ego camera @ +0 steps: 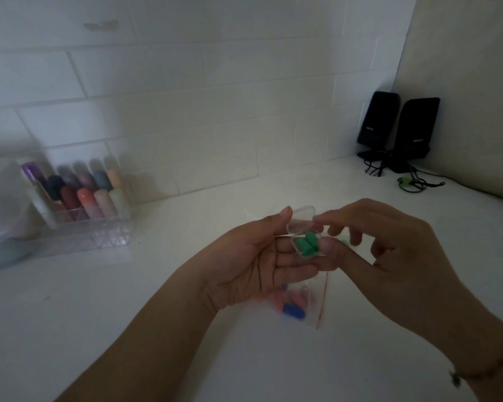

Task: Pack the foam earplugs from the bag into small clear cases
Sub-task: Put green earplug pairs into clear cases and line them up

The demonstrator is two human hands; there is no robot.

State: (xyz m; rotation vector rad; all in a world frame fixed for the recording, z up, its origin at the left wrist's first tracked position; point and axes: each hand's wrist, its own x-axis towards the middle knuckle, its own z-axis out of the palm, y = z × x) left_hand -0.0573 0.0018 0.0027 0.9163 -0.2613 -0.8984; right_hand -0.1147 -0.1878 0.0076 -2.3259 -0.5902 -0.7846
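Observation:
A small clear case with its lid up sits in my left hand, held between thumb and fingers above the white counter. Two green foam earplugs lie inside it. My right hand meets the case from the right, its index fingertip on the lid's edge and its thumb against the case's lower side. A bit of green shows behind the right fingers. Below the hands lies the clear zip bag with a red seal line, holding blue and pink earplugs.
A clear acrylic organiser of coloured tubes stands at the back left, beside a pale blurred bag at the left edge. Two black speakers with cables stand in the back right corner. White tiled wall behind the white counter.

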